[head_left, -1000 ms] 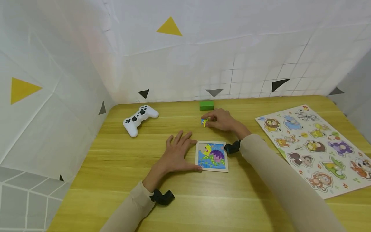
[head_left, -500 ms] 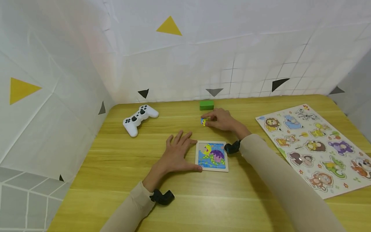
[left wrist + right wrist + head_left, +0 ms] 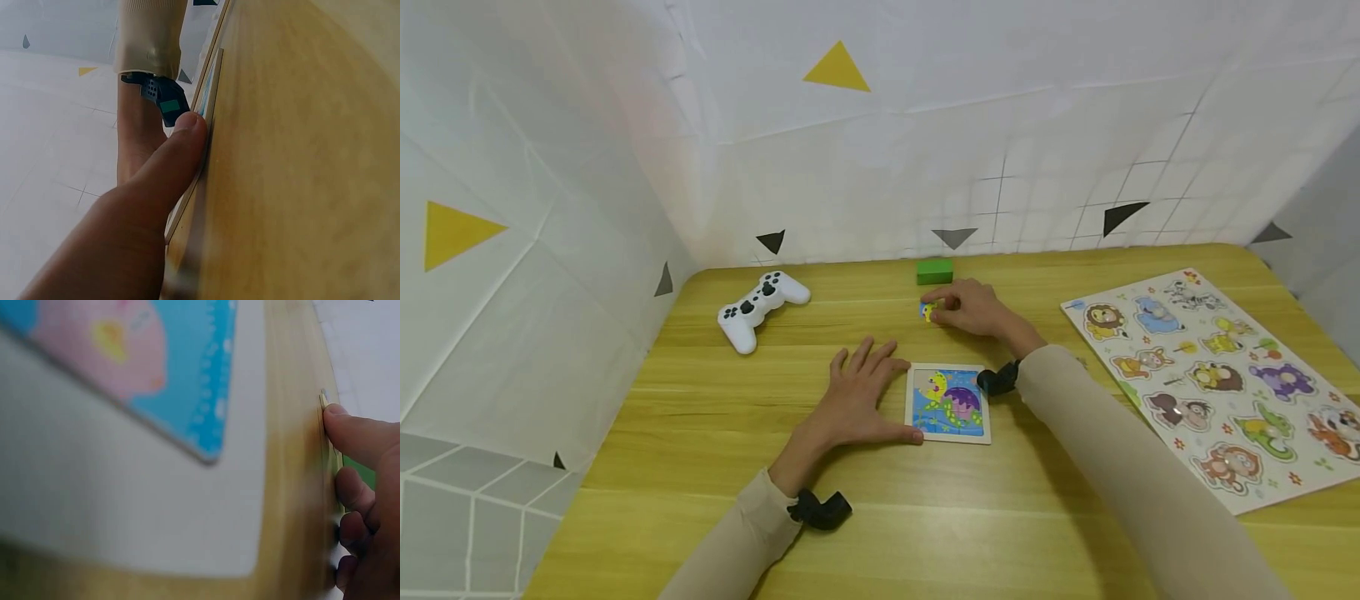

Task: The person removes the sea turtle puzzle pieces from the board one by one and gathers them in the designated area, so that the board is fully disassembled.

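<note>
A small square puzzle with a pale frame [image 3: 951, 442] lies on the table, its tiles [image 3: 962, 404] picturing a yellow and purple turtle. A bare beige spot shows at its upper left corner. My left hand [image 3: 857, 404] lies spread along its left side, thumb at the lower left corner and index finger at the upper left one. Beyond the puzzle, my right hand [image 3: 973, 308] pinches a little blue and yellow puzzle piece [image 3: 927, 312] between thumb and fingers. In the right wrist view that piece [image 3: 324, 399] appears only as a thin edge.
Behind the right hand sits a green block [image 3: 935, 272]. A white game controller [image 3: 760, 308] lies at the back left. On the right is a large animal puzzle board [image 3: 1213, 383]. White cloth walls [image 3: 880, 167] border the table's back and sides.
The piece in my right hand has tilted and shifted slightly away from me, and less of its face shows. My left hand and the puzzle have stayed in place.
</note>
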`<state>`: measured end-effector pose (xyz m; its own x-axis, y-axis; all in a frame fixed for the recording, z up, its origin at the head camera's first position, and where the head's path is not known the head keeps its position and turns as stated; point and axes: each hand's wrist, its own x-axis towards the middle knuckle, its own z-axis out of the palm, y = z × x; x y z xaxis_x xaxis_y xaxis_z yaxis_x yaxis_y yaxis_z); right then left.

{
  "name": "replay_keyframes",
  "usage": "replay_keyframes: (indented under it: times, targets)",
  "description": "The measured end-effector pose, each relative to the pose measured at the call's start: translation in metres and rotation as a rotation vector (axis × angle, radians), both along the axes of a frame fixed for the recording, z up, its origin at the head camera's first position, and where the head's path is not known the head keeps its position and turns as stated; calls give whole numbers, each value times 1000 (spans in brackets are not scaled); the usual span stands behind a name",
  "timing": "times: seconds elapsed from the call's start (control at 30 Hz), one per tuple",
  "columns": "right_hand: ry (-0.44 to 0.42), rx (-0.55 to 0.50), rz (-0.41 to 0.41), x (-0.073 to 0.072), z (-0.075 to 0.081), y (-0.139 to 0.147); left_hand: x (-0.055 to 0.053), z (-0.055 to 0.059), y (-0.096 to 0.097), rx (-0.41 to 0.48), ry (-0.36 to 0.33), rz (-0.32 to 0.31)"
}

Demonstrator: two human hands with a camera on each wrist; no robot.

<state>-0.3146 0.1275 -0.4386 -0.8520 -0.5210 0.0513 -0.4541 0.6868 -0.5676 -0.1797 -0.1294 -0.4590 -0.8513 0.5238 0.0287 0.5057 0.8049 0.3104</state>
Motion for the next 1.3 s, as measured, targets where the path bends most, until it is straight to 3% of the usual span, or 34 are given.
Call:
replay_keyframes:
  times: [0.4,0.67,0.87,1.3]
  targets:
    - [-42,-19,-34,0,-2,1,1,-2,0,2,5,-21]
    - [-140,-153,-49,4,-4,8,1,0,1,2,-5,-23]
    - [-147,-256,-28,8,-4,13,0,2,1,0,-9,-15]
    - [-167,-350,-47,35,3,21,0,2,1,2,-18,-4]
